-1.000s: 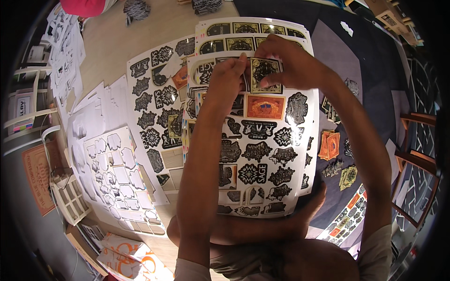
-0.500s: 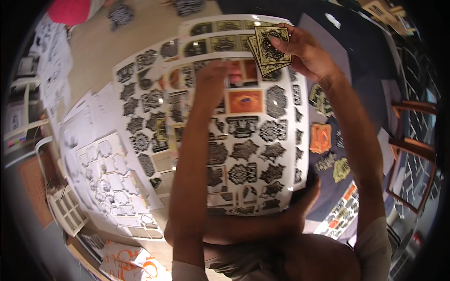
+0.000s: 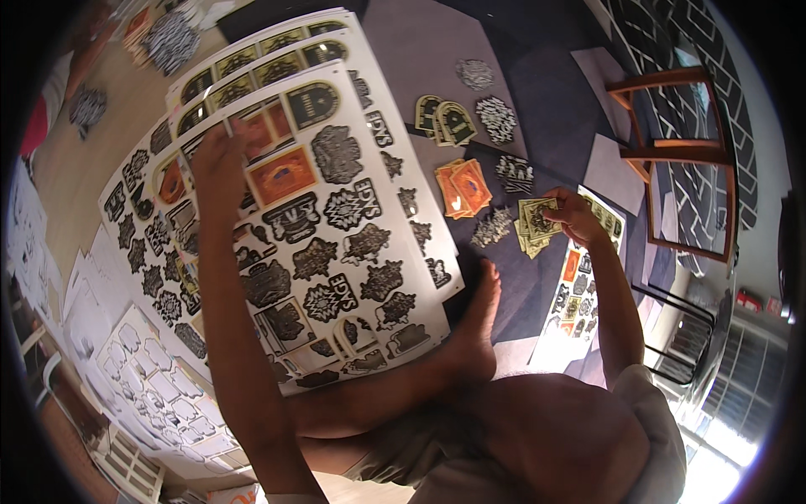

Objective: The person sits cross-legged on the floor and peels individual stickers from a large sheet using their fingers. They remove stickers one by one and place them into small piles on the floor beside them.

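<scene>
Large white sticker sheets point(image 3: 399, 290), printed with black, gold and orange designs, lie stacked in front of me. My left hand point(image 3: 220, 160) rests at the top sheet's upper part, beside an orange rectangular sticker point(image 3: 283, 175). Its fingers are blurred, and whether they pinch anything I cannot make out. Out to the right, my right hand point(image 3: 578, 220) is closed, thumb on top, on gold square stickers point(image 3: 537, 217) low over the dark mat. Gold stickers fan out beneath its fingers; where the held ones end and a pile begins is unclear.
Beside the sheets on the dark mat point(image 3: 537, 109) are orange stickers point(image 3: 466, 186), arched black-and-gold stickers point(image 3: 453, 123) and black-and-white sticker piles point(image 3: 496, 119). A narrow sticker strip point(image 3: 575, 294) lies below my right hand. A wooden frame point(image 3: 688, 160) stands at right; cut-out backing sheets point(image 3: 159, 386) lie left.
My right hand has moved from above the sheets down to the right with the gold stickers. The view has swung rightward. My left hand stays near the orange sticker.
</scene>
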### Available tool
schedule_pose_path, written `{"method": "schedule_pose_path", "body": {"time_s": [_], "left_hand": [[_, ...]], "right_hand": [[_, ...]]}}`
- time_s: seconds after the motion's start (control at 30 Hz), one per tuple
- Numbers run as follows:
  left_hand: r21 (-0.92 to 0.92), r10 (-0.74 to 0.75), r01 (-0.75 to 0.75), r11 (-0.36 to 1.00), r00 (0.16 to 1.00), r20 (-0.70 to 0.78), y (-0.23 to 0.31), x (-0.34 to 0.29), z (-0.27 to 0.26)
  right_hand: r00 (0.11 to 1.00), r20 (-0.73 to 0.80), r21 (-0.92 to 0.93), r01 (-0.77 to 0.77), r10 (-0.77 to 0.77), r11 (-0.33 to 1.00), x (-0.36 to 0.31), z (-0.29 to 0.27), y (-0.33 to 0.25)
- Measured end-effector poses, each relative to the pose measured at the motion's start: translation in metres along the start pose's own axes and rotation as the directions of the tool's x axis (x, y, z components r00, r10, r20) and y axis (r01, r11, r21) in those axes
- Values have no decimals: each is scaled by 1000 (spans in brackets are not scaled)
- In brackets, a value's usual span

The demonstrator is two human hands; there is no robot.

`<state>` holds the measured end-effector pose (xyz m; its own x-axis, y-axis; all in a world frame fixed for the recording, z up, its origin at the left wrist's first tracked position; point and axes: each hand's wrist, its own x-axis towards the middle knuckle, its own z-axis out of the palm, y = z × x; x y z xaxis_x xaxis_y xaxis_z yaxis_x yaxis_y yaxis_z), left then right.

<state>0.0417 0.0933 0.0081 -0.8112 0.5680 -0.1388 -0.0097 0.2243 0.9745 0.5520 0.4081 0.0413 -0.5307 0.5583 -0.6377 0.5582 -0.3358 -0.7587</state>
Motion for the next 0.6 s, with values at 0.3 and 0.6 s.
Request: {"method": "schedule_pose_path", "body": {"time_s": [0.3, 0.6], "left_hand": [[83, -52, 52, 995, 999, 1, 10, -1, -5], [-115, -29, 31, 993, 999, 19, 2, -1, -9]], "right_hand": [[999, 4, 212, -40, 40, 976, -23, 0, 8], [999, -49, 232, 26, -15, 972, -20, -40, 47]]}}
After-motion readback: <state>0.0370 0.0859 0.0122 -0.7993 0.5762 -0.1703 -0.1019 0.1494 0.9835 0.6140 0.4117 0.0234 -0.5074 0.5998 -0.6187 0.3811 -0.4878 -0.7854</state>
